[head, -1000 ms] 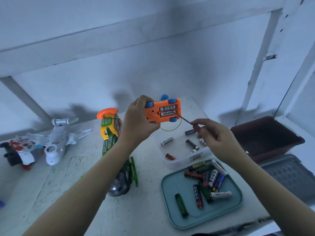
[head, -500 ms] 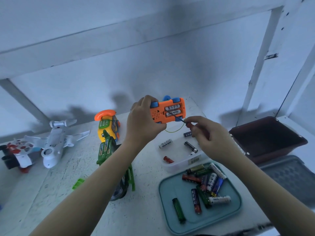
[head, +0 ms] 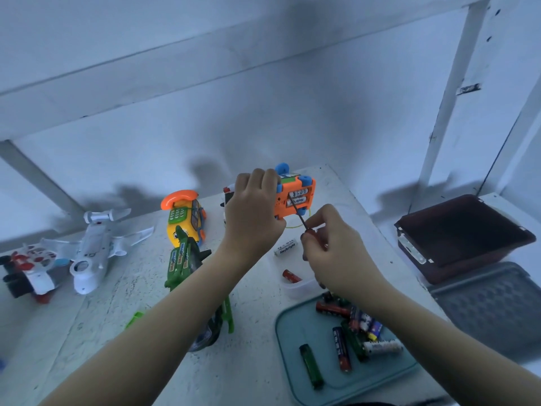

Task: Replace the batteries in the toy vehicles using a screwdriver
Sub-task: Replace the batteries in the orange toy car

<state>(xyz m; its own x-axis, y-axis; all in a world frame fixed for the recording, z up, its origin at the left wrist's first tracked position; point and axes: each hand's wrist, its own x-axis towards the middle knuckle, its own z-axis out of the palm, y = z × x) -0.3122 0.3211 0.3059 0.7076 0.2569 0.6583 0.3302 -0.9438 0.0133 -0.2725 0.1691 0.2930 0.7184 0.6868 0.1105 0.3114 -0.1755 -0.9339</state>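
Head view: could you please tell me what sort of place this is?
Likely a makeshift toy-repair bench: a white table against a bare wall, a toy plane lying on it, and a tray of loose batteries.

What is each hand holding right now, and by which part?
The left hand grips the orange toy car by one end; the right hand pinches the screwdriver by its handle.

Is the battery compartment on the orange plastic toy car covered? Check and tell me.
No: two white cylindrical batteries lie exposed in the open underside of the orange plastic toy car, where the tip of the thin metal screwdriver points.
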